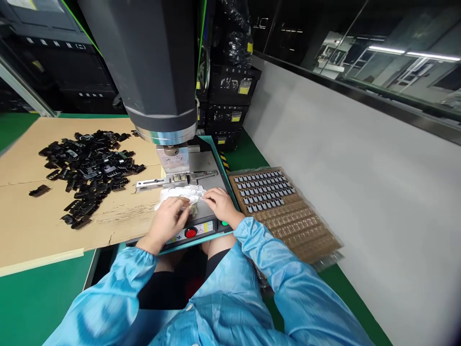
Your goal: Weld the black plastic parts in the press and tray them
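A crumpled white sheet (pixel 185 192), of paper or cloth, lies on the grey metal base in front of a small metal fixture (pixel 178 179). My left hand (pixel 168 221) rests at its near left side, fingers curled together; whatever they hold is too small to make out. At the sheet's right end is my right hand (pixel 220 205), with thumb and fingertips pinched together; anything between them is hidden. Above the fixture hangs a big dark machine head (pixel 158 72) with a silver ring. A red button (pixel 190 232) sits below my hands, and a green button (pixel 224 223) is by my right wrist.
A heap of black plastic parts (pixel 95 168) covers part of the cardboard-topped table (pixel 21 211) at left. To the right, a clear tray (pixel 298 226) holds rows of small grey parts (pixel 264 187). Black crates (pixel 230 103) are stacked behind, beside a white wall (pixel 342 158).
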A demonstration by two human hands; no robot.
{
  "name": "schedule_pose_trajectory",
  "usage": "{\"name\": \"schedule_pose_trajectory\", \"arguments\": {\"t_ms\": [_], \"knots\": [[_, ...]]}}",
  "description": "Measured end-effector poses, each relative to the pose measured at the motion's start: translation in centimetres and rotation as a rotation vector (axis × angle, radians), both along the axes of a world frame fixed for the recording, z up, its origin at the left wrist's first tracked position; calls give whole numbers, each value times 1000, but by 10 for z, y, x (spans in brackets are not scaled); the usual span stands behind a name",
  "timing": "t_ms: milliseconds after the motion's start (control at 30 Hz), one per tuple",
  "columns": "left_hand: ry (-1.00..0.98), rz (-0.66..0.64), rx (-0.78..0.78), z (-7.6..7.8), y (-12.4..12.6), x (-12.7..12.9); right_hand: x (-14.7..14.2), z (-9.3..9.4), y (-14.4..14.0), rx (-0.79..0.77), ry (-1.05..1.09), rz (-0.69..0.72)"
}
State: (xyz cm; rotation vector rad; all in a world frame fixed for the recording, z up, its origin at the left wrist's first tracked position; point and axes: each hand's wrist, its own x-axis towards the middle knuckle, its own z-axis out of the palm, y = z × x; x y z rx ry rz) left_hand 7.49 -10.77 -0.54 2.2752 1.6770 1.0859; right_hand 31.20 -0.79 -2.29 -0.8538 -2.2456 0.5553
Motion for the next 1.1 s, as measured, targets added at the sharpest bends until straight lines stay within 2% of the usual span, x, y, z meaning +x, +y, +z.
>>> {"name": "schedule_pose_trajectory", "arguments": {"t_ms": [133,233,333,500,633,767,967,1100], "knots": [[-136,123,-3,5,8,-32,-11,2,3,-83,62,-81],[-115,203,-7,6,27,-50,-24,6,7,-94,67,-163],[-53,229,-20,2,50,-58,-38,12,14,-27,21,-214],[106,212,-53,-3,74,-60,-63,16,29,72,-51,-225],[220,207,-66,0,82,-60,-84,15,38,111,-154,-209],[280,141,-60,1,85,-59,-98,16,41,165,-259,-210],[353,145,-61,-3,82,-59,-97,26,41,188,-359,-114],[376,149,-85,0,80,-55,-95,31,47,153,-443,-44]]}}
